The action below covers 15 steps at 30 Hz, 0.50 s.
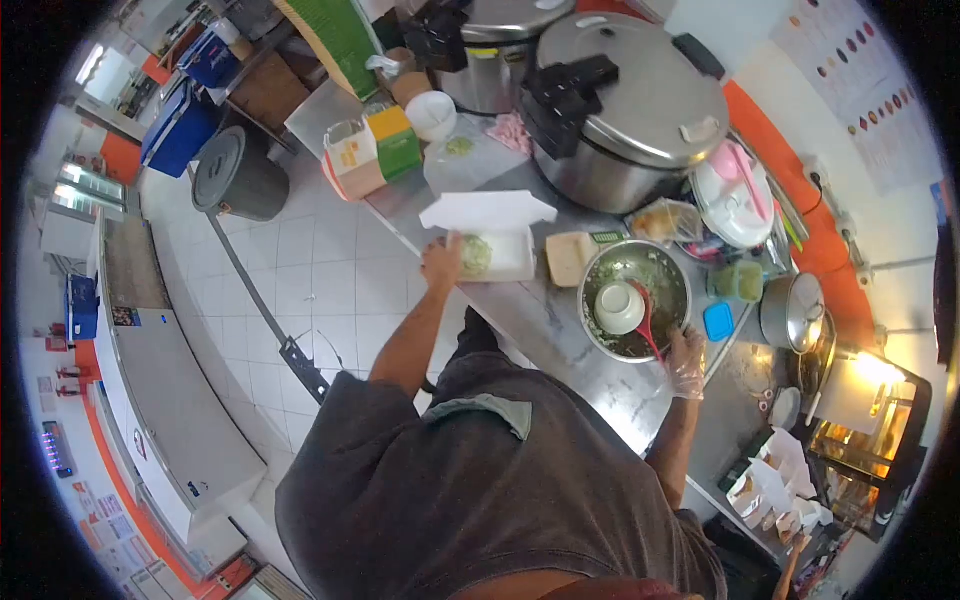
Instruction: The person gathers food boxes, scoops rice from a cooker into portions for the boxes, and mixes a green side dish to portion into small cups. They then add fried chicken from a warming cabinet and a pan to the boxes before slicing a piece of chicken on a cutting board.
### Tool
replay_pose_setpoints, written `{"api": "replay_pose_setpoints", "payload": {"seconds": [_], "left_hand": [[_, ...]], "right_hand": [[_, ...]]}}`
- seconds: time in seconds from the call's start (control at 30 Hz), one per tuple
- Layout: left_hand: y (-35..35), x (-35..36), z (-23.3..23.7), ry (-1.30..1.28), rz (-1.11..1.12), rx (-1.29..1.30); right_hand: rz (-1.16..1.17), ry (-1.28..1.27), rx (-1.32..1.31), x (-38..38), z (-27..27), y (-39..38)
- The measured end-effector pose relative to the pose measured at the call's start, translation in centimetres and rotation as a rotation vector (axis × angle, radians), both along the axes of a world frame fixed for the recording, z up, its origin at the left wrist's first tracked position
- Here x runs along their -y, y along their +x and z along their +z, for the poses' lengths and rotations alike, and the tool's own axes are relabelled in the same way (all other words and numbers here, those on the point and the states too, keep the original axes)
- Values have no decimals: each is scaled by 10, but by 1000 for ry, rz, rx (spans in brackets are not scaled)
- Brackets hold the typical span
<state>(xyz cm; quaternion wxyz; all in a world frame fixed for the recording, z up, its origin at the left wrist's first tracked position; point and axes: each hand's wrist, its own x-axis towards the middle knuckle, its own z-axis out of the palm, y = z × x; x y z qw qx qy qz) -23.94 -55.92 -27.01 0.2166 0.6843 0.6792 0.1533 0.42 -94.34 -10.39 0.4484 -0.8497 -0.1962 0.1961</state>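
My left hand [442,260] is bare and grips the left side of an open white takeaway box [512,252]; its fingertips are partly blurred. A mound of pale green shredded vegetable [476,254] sits in the box, by my fingers. My right hand [687,362], in a clear plastic glove, is at the lower right rim of a steel mixing bowl [590,325]. Its fingers are closed by the handle of a red spoon [646,318]; the exact grip is partly hidden. Inside the mixing bowl are a small white bowl [619,307] and chopped greens [655,268].
Two large steel cookers [630,110] stand at the back of the steel counter [540,320]. A beige tub [570,258], blue lid [718,321] and green-filled container [738,281] surround the mixing bowl. A lit glass cabinet [865,420] is at right; a grey bin [240,175] stands left.
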Motion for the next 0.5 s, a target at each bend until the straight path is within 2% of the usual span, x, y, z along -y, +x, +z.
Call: {"api": "replay_pose_setpoints", "payload": {"seconds": [0.03, 0.07, 0.13, 0.17, 0.2, 0.27, 0.33, 0.4, 0.43, 0.47, 0.5], "left_hand": [[-2, -7, -19, -80, -81, 79], [-5, -14, -28, -159, -166, 159], [-22, -13, -22, 50, -266, 187], [-35, -14, -15, 57, -223, 311], [-52, -19, -10, 64, -184, 432], [-92, -39, -16, 169, -88, 531], [-128, -60, 18, 118, -10, 522], [-183, -89, -5, 201, -117, 238], [-195, -95, 15, 120, -43, 341], [-206, -99, 44, 40, 29, 443], [-218, -104, 56, 45, 36, 429]], "right_hand": [[-19, -57, -126, -30, 28, -3], [-19, -52, -120, -59, 34, -5], [24, 95, -320, -107, 43, 0], [83, 252, -497, -129, 37, 3], [81, 258, -489, -151, 20, 8], [474, 131, -63, -191, -8, 15], [772, 69, 440, -240, -17, 7], [875, 17, 711, -289, -31, -7], [779, -67, 280, -316, -45, -11], [732, -102, 59, -336, -65, -16], [657, -141, -147, -357, -85, -21]]}}
